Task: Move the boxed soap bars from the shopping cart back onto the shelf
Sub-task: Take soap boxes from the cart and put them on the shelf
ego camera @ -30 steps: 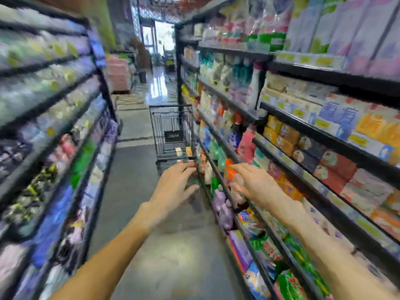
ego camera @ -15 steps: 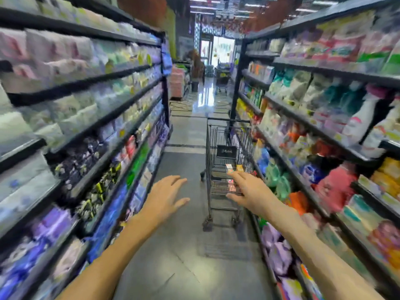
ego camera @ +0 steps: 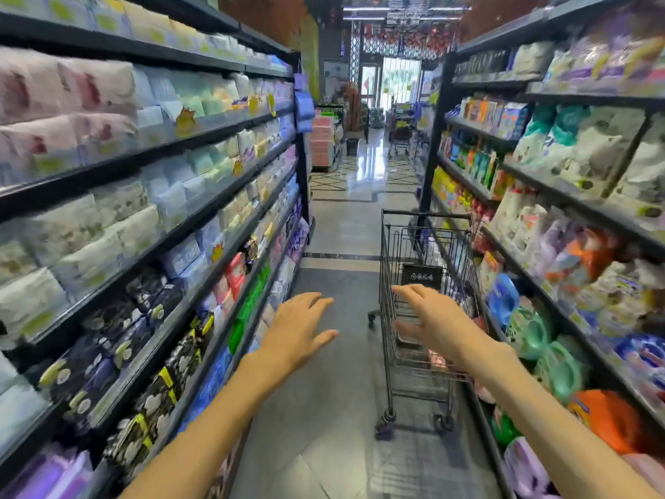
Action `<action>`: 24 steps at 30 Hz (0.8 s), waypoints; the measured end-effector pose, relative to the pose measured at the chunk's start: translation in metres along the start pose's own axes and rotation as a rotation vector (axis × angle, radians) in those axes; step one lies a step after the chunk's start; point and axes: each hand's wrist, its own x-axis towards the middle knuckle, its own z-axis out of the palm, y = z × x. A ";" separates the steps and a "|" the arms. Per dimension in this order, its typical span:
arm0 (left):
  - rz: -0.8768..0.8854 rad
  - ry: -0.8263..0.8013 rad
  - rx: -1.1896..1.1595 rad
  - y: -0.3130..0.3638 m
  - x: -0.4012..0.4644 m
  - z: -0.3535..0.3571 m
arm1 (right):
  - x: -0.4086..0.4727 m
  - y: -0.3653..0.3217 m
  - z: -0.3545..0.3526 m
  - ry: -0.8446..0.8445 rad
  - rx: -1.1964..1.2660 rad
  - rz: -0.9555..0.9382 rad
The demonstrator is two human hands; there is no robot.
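Observation:
A black wire shopping cart (ego camera: 390,268) stands in the aisle, close against the right-hand shelf (ego camera: 561,196). Something pinkish (ego camera: 437,361) lies low in its basket, too blurred to tell as soap boxes. My right hand (ego camera: 431,322) hovers in front of the cart's near side, fingers spread and empty. My left hand (ego camera: 298,329) is out over the floor to the left of the cart, also spread and empty. Neither hand touches the cart.
Tall shelves line both sides: packs of tissue and pads on the left shelf (ego camera: 151,225), bags and bottles of detergent on the right. Grey floor (ego camera: 334,408) runs between them toward a bright doorway. Another cart (ego camera: 397,138) and a stacked display (ego camera: 322,145) stand far down the aisle.
The view has swung left from the right shelf to look straight down the aisle. The cart appears nearer, and both empty hands have come up toward it.

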 end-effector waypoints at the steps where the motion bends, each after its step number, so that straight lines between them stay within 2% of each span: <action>1: -0.003 -0.007 -0.001 -0.010 0.023 0.003 | 0.024 0.010 0.003 -0.004 0.011 0.006; 12: -0.024 -0.021 -0.013 -0.111 0.248 0.046 | 0.258 0.116 0.041 -0.053 -0.012 -0.008; 18: 0.084 -0.051 -0.027 -0.161 0.387 0.095 | 0.360 0.178 0.066 -0.025 -0.035 0.059; 24: 0.239 -0.109 -0.075 -0.193 0.555 0.148 | 0.454 0.253 0.074 -0.010 -0.036 0.242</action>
